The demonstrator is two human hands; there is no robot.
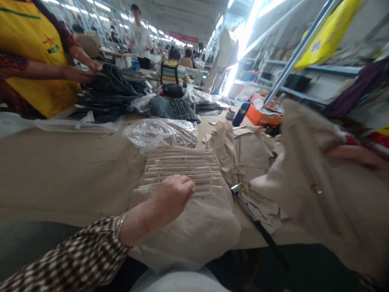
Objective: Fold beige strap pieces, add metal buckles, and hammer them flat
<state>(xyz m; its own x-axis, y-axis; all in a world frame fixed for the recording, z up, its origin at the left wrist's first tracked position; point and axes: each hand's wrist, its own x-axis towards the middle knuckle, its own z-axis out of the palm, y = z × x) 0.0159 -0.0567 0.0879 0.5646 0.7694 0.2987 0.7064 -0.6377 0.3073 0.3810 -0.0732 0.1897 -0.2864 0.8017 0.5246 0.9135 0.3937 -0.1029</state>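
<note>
A stack of beige fabric panels lies on the table in front of me, their zippered slots fanned out in rows. My left hand rests on the stack at the front slots, thumb and fingers pressed together. Its fingertips are turned down, so what they pinch is hidden. At the far right my right hand, blurred by motion, grips another beige fabric panel. That panel hangs raised off the table, with a long zipper and a small brass-coloured pull showing.
Right of the stack lies a tool with a metal head and black handle. Beige fabric scraps, a clear plastic bag, a blue bottle and an orange box sit behind. Across the table a person in a yellow apron handles dark garments.
</note>
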